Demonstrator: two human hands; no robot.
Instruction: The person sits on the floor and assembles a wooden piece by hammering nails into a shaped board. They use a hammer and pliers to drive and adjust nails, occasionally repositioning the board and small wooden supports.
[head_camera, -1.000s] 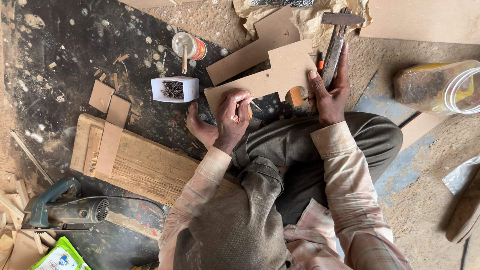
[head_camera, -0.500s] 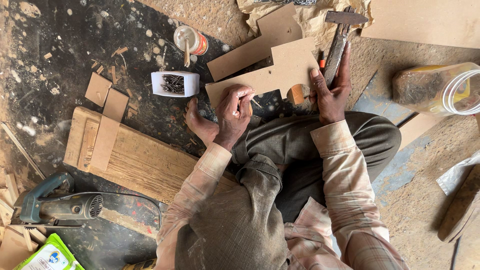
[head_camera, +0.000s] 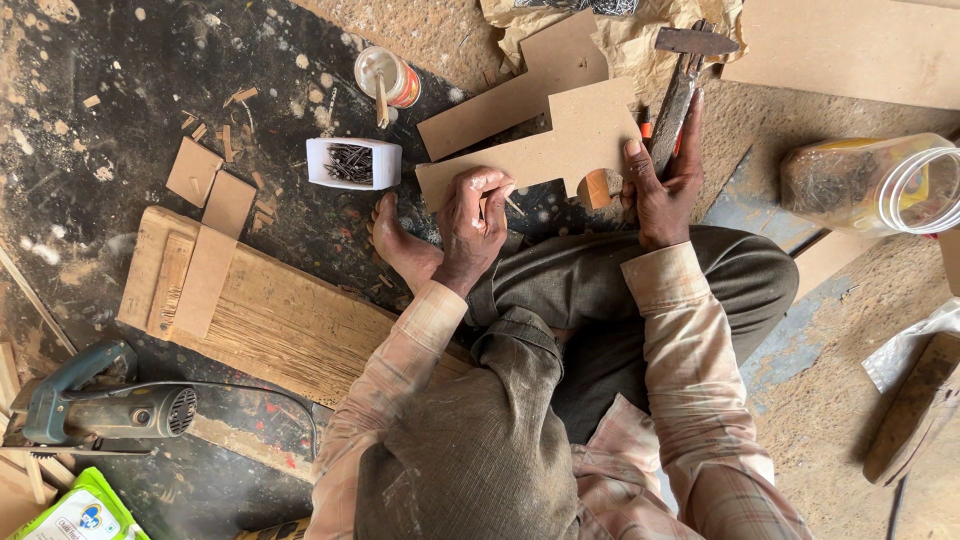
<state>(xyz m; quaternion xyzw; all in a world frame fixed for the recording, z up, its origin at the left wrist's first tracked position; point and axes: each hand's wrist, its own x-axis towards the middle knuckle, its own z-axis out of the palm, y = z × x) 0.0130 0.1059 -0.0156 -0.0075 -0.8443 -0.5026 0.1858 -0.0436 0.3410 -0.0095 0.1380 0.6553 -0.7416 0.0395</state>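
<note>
Hammer (head_camera: 683, 75) in the right hand (head_camera: 660, 190), nail pinched in the left hand (head_camera: 475, 215) at the edge of a cut fibreboard piece (head_camera: 565, 135) on the floor.

Seated person's right hand is closed round the hammer's handle, head pointing away over crumpled paper; left fingers are curled tight, seemingly on a small nail, just at the board's near edge. A white box of nails (head_camera: 353, 163) sits beside it, a glue tin (head_camera: 388, 77) beyond. Judging by this, nail placement is in hand; striking would call for standing the nail upright and steadying the board.
</note>
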